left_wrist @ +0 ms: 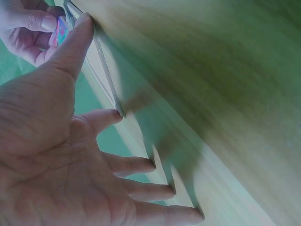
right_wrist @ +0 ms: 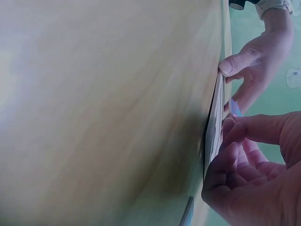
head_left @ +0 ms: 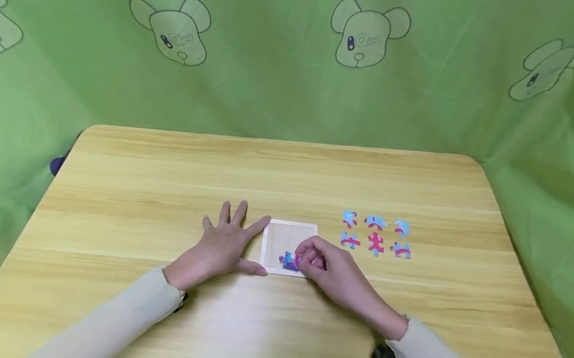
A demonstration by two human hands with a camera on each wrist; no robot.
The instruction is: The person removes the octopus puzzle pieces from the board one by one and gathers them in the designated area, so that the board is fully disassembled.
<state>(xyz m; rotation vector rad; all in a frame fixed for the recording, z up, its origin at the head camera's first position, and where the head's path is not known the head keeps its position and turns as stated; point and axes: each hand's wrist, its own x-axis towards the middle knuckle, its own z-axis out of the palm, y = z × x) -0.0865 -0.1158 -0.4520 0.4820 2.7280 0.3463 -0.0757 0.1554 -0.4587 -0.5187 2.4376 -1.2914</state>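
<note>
A square puzzle tray with a white rim (head_left: 264, 246) lies on the table in the head view. My left hand (head_left: 222, 246) spreads its straight fingers at the tray's left side, thumb and index fingertips at its two left corners. My right hand (head_left: 339, 275) pinches a small pink and blue puzzle piece (head_left: 290, 261) between thumb and fingers, low over the tray's lower right part. The fingers partly cover this piece, so I cannot tell whether a second one lies under it. In the left wrist view the piece (left_wrist: 61, 32) shows tilted in the fingertips.
To the right of the tray, several loose puzzle pieces (head_left: 375, 243) lie in two rows on the wooden table (head_left: 156, 167). A green curtain (head_left: 268, 78) with mouse-like drawings hangs behind the table and at its sides.
</note>
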